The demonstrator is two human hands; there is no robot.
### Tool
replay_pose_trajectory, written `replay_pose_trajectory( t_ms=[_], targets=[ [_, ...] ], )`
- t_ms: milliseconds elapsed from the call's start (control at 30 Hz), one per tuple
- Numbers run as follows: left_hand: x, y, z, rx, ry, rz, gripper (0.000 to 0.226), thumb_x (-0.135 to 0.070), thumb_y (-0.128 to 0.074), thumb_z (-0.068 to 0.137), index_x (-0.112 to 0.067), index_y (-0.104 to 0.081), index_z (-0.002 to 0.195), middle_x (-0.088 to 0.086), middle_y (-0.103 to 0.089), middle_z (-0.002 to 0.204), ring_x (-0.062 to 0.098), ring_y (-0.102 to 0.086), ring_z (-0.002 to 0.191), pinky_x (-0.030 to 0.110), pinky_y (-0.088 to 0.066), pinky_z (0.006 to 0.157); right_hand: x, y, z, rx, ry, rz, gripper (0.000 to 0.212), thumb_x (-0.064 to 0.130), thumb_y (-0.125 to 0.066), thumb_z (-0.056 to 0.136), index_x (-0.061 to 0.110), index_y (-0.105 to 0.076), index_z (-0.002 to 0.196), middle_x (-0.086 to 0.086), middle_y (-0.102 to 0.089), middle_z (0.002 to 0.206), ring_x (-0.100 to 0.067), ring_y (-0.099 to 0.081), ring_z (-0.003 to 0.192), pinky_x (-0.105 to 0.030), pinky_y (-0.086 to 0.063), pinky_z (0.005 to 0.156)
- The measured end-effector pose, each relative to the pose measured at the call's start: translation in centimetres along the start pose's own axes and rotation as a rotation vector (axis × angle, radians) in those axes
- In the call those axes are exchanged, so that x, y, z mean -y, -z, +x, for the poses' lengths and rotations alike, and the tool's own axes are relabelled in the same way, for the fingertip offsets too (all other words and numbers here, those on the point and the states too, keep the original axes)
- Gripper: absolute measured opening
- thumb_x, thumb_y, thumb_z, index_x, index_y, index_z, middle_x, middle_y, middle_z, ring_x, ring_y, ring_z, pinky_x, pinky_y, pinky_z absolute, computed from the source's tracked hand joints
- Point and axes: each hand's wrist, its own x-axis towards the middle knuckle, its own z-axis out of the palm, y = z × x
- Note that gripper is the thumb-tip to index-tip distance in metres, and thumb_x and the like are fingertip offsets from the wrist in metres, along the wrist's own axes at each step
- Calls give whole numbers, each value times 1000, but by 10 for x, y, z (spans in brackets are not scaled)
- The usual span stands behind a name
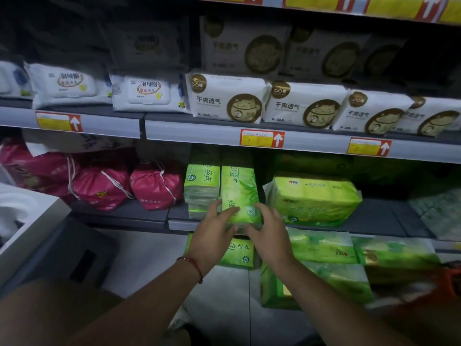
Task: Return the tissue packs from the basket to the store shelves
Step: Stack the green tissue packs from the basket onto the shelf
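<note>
Upright green plastic-wrapped tissue pack (239, 196), long axis vertical, stands at the grey metal shelf's front edge (179, 224), touching 1 matching green pack (202, 188) on its left. Your left hand (212, 233) and right hand (268, 236) clasp its lower sides, fingers spread, both arms reaching forward equally.

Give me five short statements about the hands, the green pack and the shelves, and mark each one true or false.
1. Both hands, left hand and right hand, are on the upright green tissue pack. True.
2. The left wrist wears a red string bracelet. True.
3. The pink drawstring bags lie to the right of that pack. False: they lie to its left.
4. The white cat-logo packs sit on the shelf above. True.
5. The price tags are blue. False: yellow and red.
</note>
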Motion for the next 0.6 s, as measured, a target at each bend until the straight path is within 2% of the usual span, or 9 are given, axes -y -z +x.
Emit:
replay_pose_trajectory(
  t_ms=[67, 167, 300, 400, 467, 600],
  targets=[
    [2, 2, 11, -9, -28, 152, 49, -16, -58, 96, -27, -48, 143, 9, -24, 157, 29, -55, 122, 40, -53, 90, 1, -2, 11, 21, 33, -50, 48, 25, -67, 92, 25, -53, 138, 4, -50, 134, -2, -55, 79, -17, -44, 67],
    [4, 7, 27, -25, -102, 335, 45, -19, -55, 97, -24, -49, 141, 10, -36, 149, 32, -59, 115, 42, -54, 80, 1, -5, 26, 20, 32, -58, 45, 25, -66, 93, 24, -55, 137, 4, -50, 133, -6, -58, 80, -24, -50, 76],
    [9, 5, 44, -49, -131, 432, 50, -9, -66, 87, -20, -56, 135, 13, -51, 138, 34, -65, 101, 43, -55, 70, -1, -10, 47, 15, 46, -68, 44, 26, -66, 94, 24, -56, 136, 3, -51, 134, -8, -56, 92, -24, -47, 84],
    [10, 0, 53, -53, -131, 491, 62, 2, -64, 78, -18, -55, 137, 13, -53, 137, 34, -61, 108, 44, -55, 76, -2, -15, 61, 3, 53, -69, 45, 26, -68, 93, 22, -57, 136, 1, -52, 136, -15, -61, 99, -22, -44, 88],
    [9, -1, 59, -76, -133, 517, 65, 3, -61, 77, -17, -54, 138, 14, -53, 137, 35, -58, 111, 45, -53, 81, -1, -15, 70, -5, 59, -75, 45, 25, -67, 93, 21, -57, 137, 0, -52, 136, -13, -59, 103, -20, -41, 89],
    [11, -1, 74, -112, -88, 546, 58, 2, -71, 73, -16, -63, 128, 13, -59, 115, 32, -61, 97, 42, -54, 68, -3, -15, 85, -10, 65, -134, 47, 26, -64, 95, 21, -54, 140, 0, -51, 137, -4, -48, 89, -17, -39, 86]
  ],
)
